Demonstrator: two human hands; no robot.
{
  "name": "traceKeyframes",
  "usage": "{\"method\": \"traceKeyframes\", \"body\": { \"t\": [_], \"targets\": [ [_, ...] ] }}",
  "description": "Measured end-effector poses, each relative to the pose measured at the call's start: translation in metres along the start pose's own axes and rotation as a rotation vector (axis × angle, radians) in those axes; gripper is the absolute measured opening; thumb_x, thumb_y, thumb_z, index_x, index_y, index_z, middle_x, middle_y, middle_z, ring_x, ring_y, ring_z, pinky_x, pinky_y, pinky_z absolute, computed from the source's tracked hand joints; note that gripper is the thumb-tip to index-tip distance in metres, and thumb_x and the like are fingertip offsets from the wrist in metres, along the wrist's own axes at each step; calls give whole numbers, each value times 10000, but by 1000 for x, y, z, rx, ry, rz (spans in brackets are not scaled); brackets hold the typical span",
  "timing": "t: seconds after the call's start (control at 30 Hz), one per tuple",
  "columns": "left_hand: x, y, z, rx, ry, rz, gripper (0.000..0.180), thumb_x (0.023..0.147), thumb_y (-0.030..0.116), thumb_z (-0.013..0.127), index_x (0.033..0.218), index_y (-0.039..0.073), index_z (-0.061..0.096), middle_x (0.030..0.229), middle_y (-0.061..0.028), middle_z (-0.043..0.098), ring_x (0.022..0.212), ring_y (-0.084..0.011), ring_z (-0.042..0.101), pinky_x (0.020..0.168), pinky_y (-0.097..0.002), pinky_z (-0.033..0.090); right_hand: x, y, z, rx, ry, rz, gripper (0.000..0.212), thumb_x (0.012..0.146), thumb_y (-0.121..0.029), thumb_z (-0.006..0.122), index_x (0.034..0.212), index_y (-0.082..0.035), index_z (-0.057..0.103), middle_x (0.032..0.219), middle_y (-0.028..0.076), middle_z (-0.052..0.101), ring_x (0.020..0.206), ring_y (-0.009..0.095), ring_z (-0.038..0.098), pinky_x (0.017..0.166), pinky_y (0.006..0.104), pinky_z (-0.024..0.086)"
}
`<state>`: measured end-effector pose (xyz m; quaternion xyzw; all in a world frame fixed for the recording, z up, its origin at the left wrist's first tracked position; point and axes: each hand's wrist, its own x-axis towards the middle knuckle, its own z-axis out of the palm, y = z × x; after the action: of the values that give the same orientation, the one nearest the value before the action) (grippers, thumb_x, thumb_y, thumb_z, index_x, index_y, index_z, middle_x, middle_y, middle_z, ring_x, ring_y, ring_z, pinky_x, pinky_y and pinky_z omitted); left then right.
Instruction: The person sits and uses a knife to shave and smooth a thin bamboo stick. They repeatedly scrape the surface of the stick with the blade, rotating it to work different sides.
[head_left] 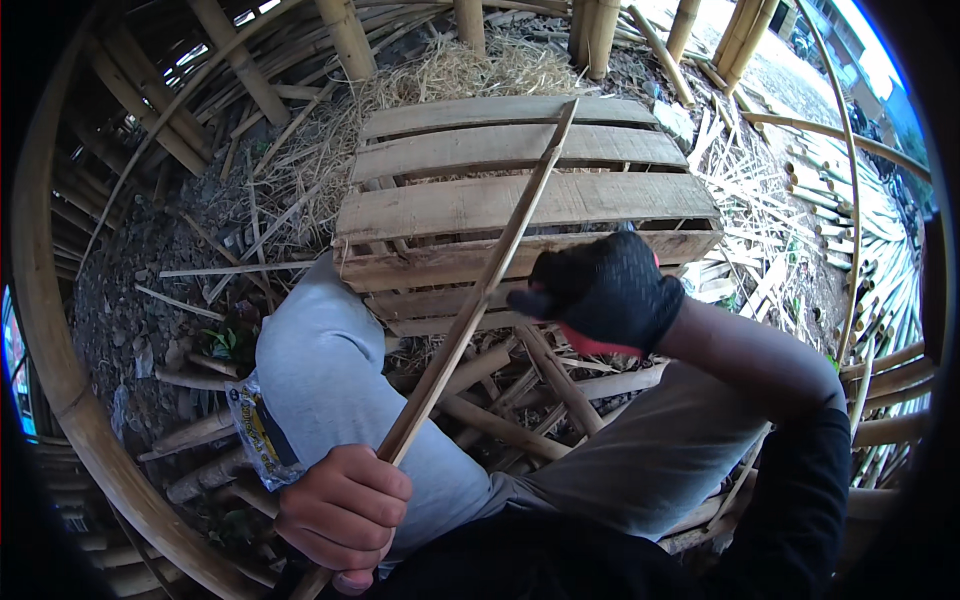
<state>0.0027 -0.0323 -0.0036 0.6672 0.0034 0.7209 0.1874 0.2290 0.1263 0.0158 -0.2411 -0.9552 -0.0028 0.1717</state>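
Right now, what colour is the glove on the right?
The glove is black and red; head view.

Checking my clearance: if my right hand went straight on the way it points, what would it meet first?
Probably the split bamboo strip, just left of your gloved right hand, though one view leaves the depth unclear.

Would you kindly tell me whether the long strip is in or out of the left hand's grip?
In: the left hand has its fingers wrapped around the long strip.
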Motion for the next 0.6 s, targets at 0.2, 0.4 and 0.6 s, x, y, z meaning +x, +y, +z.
{"method": "traceKeyframes", "body": {
  "t": [0.2,0.4,0.6],
  "targets": [
    [0,11,6,10,65,-37,577,998,152,541,458,153,337,400,62,332,314,-54,326,372,-204,260,3,-13,13,-10,182,-25,266,916,-418,702,803,-182,752,662,59,663,633,250,691,529,394,517],
    [2,5,3,12,15,-9,576,1000,158,537,461,154,336,399,65,326,312,-58,322,371,-210,267,7,33,19,-163,-30,13,204,958,-256,595,1093,-224,745,809,46,695,670,251,689,573,397,541],
    [-5,1,-5,-31,40,-18,558,991,172,552,468,153,359,404,69,318,313,-54,310,376,-213,258,7,41,5,-118,-269,141,306,1001,-315,530,1236,-199,688,942,94,731,807,300,729,641,436,580]
  ]
}}
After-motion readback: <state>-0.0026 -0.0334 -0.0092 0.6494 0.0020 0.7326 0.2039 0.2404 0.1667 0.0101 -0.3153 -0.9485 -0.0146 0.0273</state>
